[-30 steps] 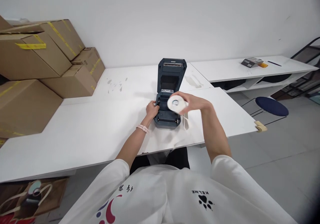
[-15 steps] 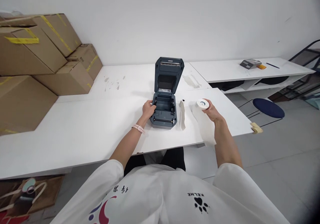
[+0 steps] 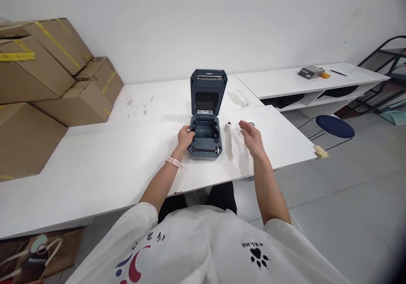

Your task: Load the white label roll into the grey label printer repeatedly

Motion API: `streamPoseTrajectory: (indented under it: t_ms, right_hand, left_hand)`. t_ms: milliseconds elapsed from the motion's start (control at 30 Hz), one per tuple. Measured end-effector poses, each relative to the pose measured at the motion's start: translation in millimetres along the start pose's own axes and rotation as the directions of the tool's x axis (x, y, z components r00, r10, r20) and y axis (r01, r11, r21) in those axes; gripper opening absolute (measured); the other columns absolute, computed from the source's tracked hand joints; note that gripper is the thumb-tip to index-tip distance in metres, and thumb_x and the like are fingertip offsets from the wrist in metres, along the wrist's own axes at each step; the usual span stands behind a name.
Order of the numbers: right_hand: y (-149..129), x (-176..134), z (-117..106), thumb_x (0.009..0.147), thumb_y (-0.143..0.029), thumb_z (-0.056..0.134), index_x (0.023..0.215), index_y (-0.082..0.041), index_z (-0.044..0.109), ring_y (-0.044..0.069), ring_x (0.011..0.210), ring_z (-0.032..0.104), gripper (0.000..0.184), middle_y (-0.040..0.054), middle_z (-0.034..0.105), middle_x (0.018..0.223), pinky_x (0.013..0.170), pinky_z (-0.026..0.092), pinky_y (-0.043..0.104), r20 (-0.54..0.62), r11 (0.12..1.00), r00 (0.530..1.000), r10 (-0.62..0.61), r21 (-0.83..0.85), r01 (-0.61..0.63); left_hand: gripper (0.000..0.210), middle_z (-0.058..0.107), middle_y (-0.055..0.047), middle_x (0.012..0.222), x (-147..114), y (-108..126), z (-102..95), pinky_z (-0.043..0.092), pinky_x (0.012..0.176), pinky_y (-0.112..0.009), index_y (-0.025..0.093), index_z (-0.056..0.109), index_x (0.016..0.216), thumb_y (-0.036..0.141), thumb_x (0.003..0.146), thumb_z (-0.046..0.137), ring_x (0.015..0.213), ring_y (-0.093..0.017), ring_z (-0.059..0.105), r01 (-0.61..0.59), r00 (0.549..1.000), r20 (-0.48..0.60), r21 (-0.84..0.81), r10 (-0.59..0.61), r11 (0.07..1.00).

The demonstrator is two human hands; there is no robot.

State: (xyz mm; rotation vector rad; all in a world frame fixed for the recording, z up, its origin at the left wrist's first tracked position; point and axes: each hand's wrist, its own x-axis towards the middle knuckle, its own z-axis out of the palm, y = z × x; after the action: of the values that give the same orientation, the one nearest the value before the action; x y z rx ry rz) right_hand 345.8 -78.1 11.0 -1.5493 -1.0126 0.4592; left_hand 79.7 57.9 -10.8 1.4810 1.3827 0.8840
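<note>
A dark blue-grey label printer (image 3: 204, 142) stands on the white table with its lid (image 3: 208, 91) raised and its inside bare. My left hand (image 3: 185, 137) grips the printer's left edge, the thumb over the rim. To the right, my right hand (image 3: 253, 140) has its fingers stretched out, in front of a white label roll (image 3: 251, 123) that it mostly hides. From that roll a pale paper strip (image 3: 245, 161) runs toward the table's front edge. Between the printer and my right hand lies another curled strip of paper (image 3: 229, 142).
Cardboard boxes (image 3: 82, 104) with yellow tape are stacked on the left. On a second white table (image 3: 275, 79) at the back right lie a small dark box (image 3: 309, 72) and a pen. A blue stool (image 3: 335, 126) stands beyond the padded table corner (image 3: 321, 152).
My right hand has let go of the label roll, which is now on the table, and its fingers have straightened, moving left. My left hand stays on the printer; the view has shifted slightly.
</note>
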Motion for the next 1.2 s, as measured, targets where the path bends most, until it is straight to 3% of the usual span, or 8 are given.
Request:
streamPoseTrajectory:
  t_ms: [200,400,533,633,767,833,967,1200]
  right_hand:
    - [27.1,40.7,44.8,0.068,-0.021,0.059,0.138,-0.024,0.049,0.030,0.143,0.043,0.071,0.0145,0.050,0.150,0.110,0.043,0.055,0.088,0.962,0.960,0.266,-0.085,-0.259]
    - [22.2,54.7,55.4,0.067,-0.031,0.071,0.104,-0.017,0.064,0.028,0.103,0.065,0.040,0.0128,0.071,0.104,0.090,0.054,0.046,0.198,0.968,0.950,0.241,-0.121,-0.220]
    - [-1.4,46.2,37.6,0.077,-0.053,0.066,0.109,-0.022,0.062,0.022,0.096,0.066,0.046,0.0054,0.071,0.099,0.089,0.054,0.039,0.298,0.994,0.949,0.105,-0.026,-0.102]
    - [-33.3,47.5,36.8,0.086,-0.057,0.059,0.126,-0.023,0.056,0.021,0.103,0.065,0.053,0.0063,0.069,0.116,0.092,0.052,0.036,0.507,0.987,0.848,-0.152,0.042,0.152]
    - [-64.3,52.2,81.5,0.093,-0.037,0.053,0.124,-0.017,0.060,0.027,0.109,0.063,0.038,0.0135,0.067,0.125,0.094,0.048,0.040,0.721,0.674,0.679,-0.140,-0.433,0.599]
    - [-67.0,50.6,110.7,0.088,-0.025,0.057,0.120,-0.014,0.063,0.031,0.111,0.063,0.034,0.0172,0.067,0.124,0.099,0.043,0.045,0.727,0.491,0.684,-0.068,-0.573,0.657]
    - [-61.3,42.0,143.6,0.082,-0.016,0.061,0.110,-0.011,0.069,0.035,0.108,0.063,0.030,0.0198,0.071,0.114,0.103,0.035,0.051,0.731,0.411,0.681,-0.043,-0.609,0.679]
    - [-61.2,-2.8,117.4,0.095,-0.025,0.049,0.123,-0.017,0.069,0.031,0.114,0.058,0.035,0.0126,0.069,0.122,0.098,0.040,0.046,0.659,0.468,0.737,-0.151,-0.609,0.640]
  left_hand:
    - [0.045,0.057,0.001,0.066,-1.8,3.0,-0.5,0.043,0.068,-0.029,0.017,0.066,0.111,0.016,0.066,0.063,0.068,-0.017,0.057,0.003,1.000,0.011,0.004,-0.004,1.000]
    - [0.043,0.062,0.000,0.072,-5.5,7.4,-1.5,0.046,0.072,-0.029,0.016,0.067,0.110,0.014,0.067,0.065,0.077,-0.019,0.061,0.019,1.000,-0.004,0.005,-0.019,1.000]
    - [0.043,0.063,-0.001,0.073,-5.6,6.8,-1.0,0.046,0.072,-0.030,0.016,0.067,0.111,0.015,0.068,0.065,0.076,-0.019,0.062,0.027,1.000,0.003,-0.003,-0.027,1.000]
    - [0.043,0.061,0.000,0.071,-4.2,5.1,0.0,0.045,0.072,-0.030,0.017,0.067,0.111,0.016,0.068,0.066,0.074,-0.018,0.061,0.031,1.000,0.007,-0.016,-0.030,0.999]
    - [0.042,0.062,0.000,0.072,-2.9,3.1,1.6,0.045,0.071,-0.029,0.017,0.066,0.109,0.015,0.067,0.066,0.075,-0.018,0.060,0.025,1.000,-0.011,-0.030,-0.025,0.999]
    - [0.042,0.062,0.000,0.072,-2.9,2.9,1.9,0.045,0.071,-0.029,0.017,0.067,0.108,0.015,0.067,0.066,0.075,-0.018,0.061,0.029,0.999,-0.011,-0.037,-0.030,0.999]
    - [0.042,0.063,0.000,0.072,-2.7,3.9,1.2,0.046,0.072,-0.029,0.017,0.067,0.108,0.014,0.067,0.066,0.075,-0.018,0.062,0.041,0.999,0.002,-0.028,-0.041,0.999]
    - [0.045,0.065,-0.001,0.077,-3.9,1.0,0.8,0.047,0.073,-0.029,0.017,0.066,0.112,0.015,0.067,0.067,0.078,-0.019,0.063,0.044,0.999,0.005,-0.066,-0.044,0.997]
